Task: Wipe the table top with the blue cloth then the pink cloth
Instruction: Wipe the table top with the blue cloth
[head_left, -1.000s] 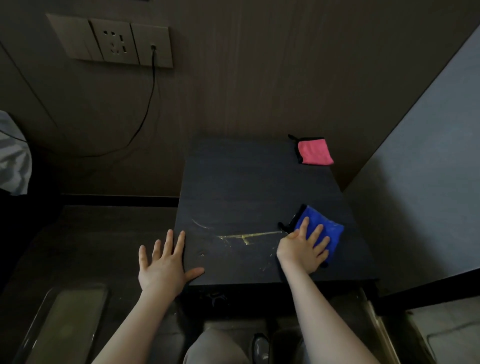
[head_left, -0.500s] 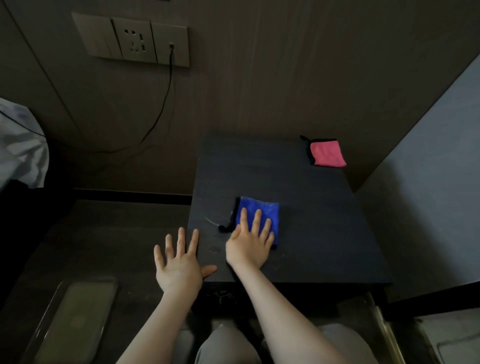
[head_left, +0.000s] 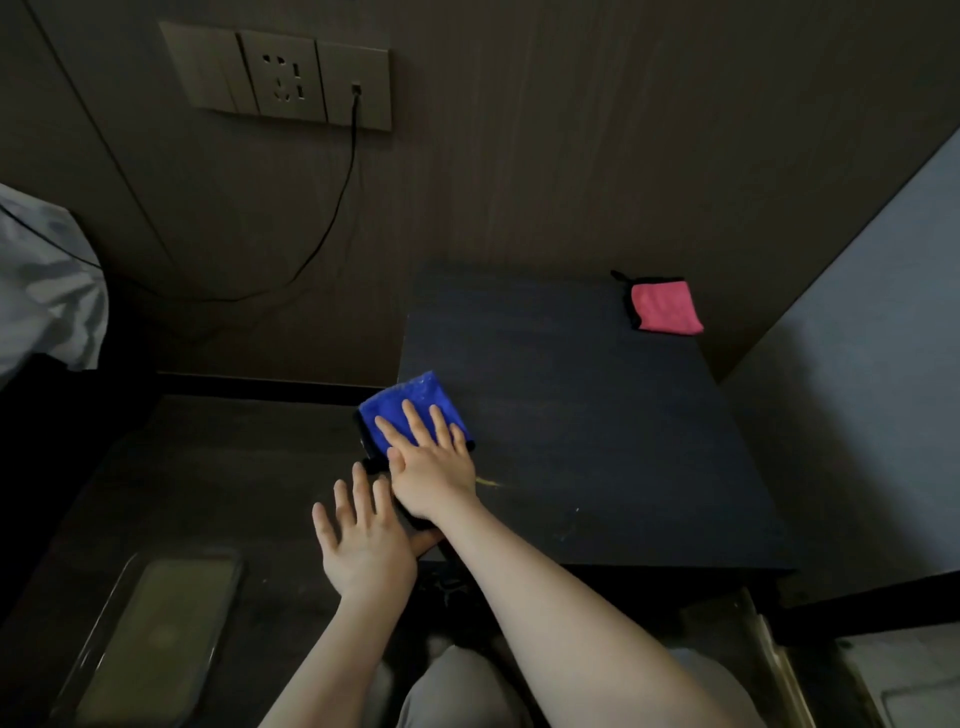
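The soft, light blue cloth (head_left: 410, 408) is pressed flat at the table (head_left: 597, 415) left edge by the spread right hand (head_left: 434, 478); the left hand (head_left: 363, 545) is spread, holding nothing

Under my right hand (head_left: 434, 480) the blue cloth (head_left: 410, 410) looked a soft, fuzzy, nappy fabric, edged in black. The pink cloth (head_left: 665, 307) was the same plush weave, matt. The table top (head_left: 597, 415) showed dark, matt wood grain, with faint yellowish smears. The wall (head_left: 571, 156) was matt wood-look panelling; the socket plate (head_left: 283, 78) smooth plastic, slightly sheeny.
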